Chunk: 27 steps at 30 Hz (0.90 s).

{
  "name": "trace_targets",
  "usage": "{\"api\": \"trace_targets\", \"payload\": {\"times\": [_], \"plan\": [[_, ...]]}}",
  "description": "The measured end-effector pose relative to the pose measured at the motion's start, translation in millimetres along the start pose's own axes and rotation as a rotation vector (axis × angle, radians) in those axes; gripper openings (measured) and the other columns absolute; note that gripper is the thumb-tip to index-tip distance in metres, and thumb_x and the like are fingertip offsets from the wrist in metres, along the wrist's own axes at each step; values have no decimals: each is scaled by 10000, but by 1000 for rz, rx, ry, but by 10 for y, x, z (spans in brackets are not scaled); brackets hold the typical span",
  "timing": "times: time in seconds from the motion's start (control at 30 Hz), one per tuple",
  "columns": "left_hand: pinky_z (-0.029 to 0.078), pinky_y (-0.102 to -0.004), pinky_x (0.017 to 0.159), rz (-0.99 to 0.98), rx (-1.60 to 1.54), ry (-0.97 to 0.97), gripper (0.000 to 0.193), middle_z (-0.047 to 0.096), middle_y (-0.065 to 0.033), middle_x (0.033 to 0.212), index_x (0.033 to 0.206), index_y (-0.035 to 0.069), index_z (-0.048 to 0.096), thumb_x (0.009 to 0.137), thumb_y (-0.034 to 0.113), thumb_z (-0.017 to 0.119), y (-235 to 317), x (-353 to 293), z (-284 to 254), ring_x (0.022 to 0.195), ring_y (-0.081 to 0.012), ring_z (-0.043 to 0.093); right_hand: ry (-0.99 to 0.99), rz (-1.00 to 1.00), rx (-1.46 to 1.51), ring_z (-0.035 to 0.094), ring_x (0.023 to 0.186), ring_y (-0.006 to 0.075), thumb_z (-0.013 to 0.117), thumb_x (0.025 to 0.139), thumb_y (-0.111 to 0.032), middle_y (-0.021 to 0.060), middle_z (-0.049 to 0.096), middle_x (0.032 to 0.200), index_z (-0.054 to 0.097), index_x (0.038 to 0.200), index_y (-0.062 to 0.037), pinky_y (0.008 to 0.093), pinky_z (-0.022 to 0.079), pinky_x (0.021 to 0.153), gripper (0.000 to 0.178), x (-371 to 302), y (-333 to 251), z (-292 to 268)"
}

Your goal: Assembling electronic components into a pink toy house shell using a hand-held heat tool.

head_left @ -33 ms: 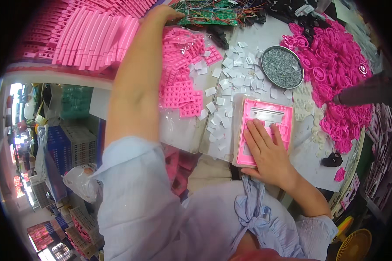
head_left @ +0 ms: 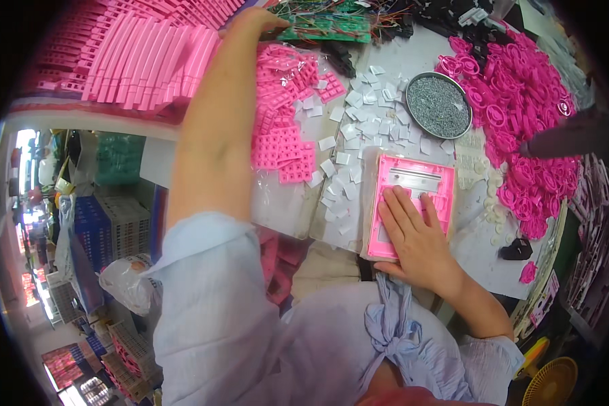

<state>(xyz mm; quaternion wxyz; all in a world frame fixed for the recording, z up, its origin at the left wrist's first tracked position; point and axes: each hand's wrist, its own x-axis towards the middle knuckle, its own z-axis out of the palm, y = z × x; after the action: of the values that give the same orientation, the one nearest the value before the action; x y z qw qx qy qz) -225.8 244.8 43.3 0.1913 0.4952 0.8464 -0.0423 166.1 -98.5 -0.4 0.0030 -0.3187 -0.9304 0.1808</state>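
Note:
My right hand lies with its fingers stretched out over a pink plastic case half, its thumb along the near edge. A silvery strip shows in the window of the case, which rests on a board-like pad wrapped in clear plastic. My left arm stretches to the far side of the table, where my left hand has its fingers closed at the left end of a green circuit board with many thin wires. The fingertips are partly hidden there.
Pink button pads and white square pieces lie mid-table. Behind the case stands a round dish of small screws. Magenta ring-shaped parts heap at right, near a dark rod. Pink strips are stacked at far left.
My left hand and forearm have shifted slightly right, and the green circuit board has moved a little nearer. The right hand and the case have stayed put.

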Motion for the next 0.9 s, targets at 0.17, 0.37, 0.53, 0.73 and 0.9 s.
{"api": "trace_targets", "payload": {"times": [0.17, 0.37, 0.53, 0.73, 0.9], "plan": [[536, -423, 930, -62, -339, 19, 638, 702, -108, 1229, 1202, 128, 713, 690, 475, 869, 501, 267, 249, 1172, -278, 637, 19, 22, -7, 239, 1520, 361, 771, 719, -557, 213, 303, 1606, 336, 1516, 38, 604, 165, 1203, 1086, -49, 34, -2], [547, -487, 857, 149, -228, 738, 315, 708, -267, 1055, 1089, 8, 724, 906, 247, 633, 147, -35, 441, 1043, -409, 690, 55, -57, 37, 240, 1518, 363, 787, 721, -527, 214, 311, 1598, 376, 1493, 36, 594, 197, 1198, 1041, -37, -5, -31], [485, -482, 728, 811, -458, 1163, 180, 662, -151, 842, 899, 68, 704, 774, 193, 671, 252, -1331, -18, 841, -367, 643, 437, -176, 591, 522, 1256, 308, 727, 820, -348, 168, 537, 1389, 505, 1417, -32, 442, 424, 1037, 711, -72, 349, -263], [433, -416, 740, 1379, -347, 1225, 261, 618, -50, 852, 855, 116, 632, 644, 63, 775, 271, -2834, 622, 845, -285, 596, 575, 28, 1773, 578, 1042, 131, 620, 946, -309, 64, 610, 1208, 549, 1331, -20, 281, 487, 804, 486, 527, 143, -688], [408, -466, 1023, 1238, -673, 875, 572, 572, -138, 1173, 1185, 83, 568, 649, 49, 764, -20, -3436, 1128, 1135, -330, 562, 722, 31, 1954, 635, 883, 91, 712, 940, -147, 37, 677, 1014, 625, 1115, -50, 259, 514, 725, 218, 548, 62, -537]]}}
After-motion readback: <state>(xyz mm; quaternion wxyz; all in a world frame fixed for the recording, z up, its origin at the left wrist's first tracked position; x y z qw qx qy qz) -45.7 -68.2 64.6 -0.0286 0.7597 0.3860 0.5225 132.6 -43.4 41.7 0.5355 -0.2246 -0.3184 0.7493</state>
